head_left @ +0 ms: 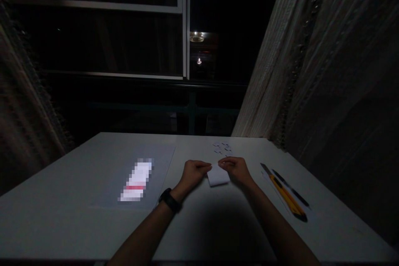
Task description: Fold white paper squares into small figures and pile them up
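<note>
A small white piece of paper (218,176), roughly square, is held between my two hands just above the table. My left hand (193,176) pinches its upper left corner, and a dark watch (170,200) circles that wrist. At the upper right corner, my right hand (236,169) pinches the same paper between thumb and finger. Right behind the hands lie several small paper pieces with dark marks (227,149). Dim light hides whether the paper is folded or stacked.
On the white table (62,199), a large pale sheet (165,170) at left carries a bright blurred-out rectangle (137,181). At right lie a yellow utility knife (286,199), blade pointing away, and a dark pen (291,188). Curtains (268,62) flank a dark window (183,41) beyond.
</note>
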Available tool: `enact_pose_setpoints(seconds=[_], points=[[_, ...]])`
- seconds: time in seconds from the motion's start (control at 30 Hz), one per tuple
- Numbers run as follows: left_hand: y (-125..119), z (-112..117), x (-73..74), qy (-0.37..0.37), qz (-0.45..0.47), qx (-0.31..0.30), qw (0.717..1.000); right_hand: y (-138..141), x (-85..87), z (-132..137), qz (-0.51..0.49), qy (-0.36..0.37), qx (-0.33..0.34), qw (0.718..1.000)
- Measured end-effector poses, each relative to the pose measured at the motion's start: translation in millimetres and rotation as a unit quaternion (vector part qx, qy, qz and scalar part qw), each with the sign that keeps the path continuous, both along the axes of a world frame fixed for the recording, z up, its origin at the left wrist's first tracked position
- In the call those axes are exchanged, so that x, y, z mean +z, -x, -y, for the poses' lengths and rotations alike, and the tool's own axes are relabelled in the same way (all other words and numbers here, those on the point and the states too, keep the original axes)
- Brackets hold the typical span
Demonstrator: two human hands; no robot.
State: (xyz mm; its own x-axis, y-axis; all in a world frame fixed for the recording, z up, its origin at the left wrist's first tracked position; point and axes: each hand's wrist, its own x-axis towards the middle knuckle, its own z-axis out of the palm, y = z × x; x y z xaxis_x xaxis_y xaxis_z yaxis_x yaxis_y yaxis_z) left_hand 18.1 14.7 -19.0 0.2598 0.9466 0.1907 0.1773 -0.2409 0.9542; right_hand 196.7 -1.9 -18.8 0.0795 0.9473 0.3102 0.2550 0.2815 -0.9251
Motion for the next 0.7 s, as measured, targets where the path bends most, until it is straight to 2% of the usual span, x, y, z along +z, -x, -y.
enact_pose_setpoints(seconds=[0.2, 0.53, 0.7], points=[[-1.6, 3.1, -5.7, -0.022, 0.029, -0.015, 0.999, 5.2, -1.6, 2.8, -0.007, -0.003, 0.012, 1.0], [-2.7, 2.5, -10.5, -0.017, 0.018, -0.043, 0.999, 5.2, -4.3, 0.7, -0.024, 0.003, 0.016, 1.0], [-2.2, 3.9, -9.8, -0.024, 0.023, -0.03, 0.999, 9.5, -4.2, 1.4, -0.042, 0.007, 0.012, 0.999]])
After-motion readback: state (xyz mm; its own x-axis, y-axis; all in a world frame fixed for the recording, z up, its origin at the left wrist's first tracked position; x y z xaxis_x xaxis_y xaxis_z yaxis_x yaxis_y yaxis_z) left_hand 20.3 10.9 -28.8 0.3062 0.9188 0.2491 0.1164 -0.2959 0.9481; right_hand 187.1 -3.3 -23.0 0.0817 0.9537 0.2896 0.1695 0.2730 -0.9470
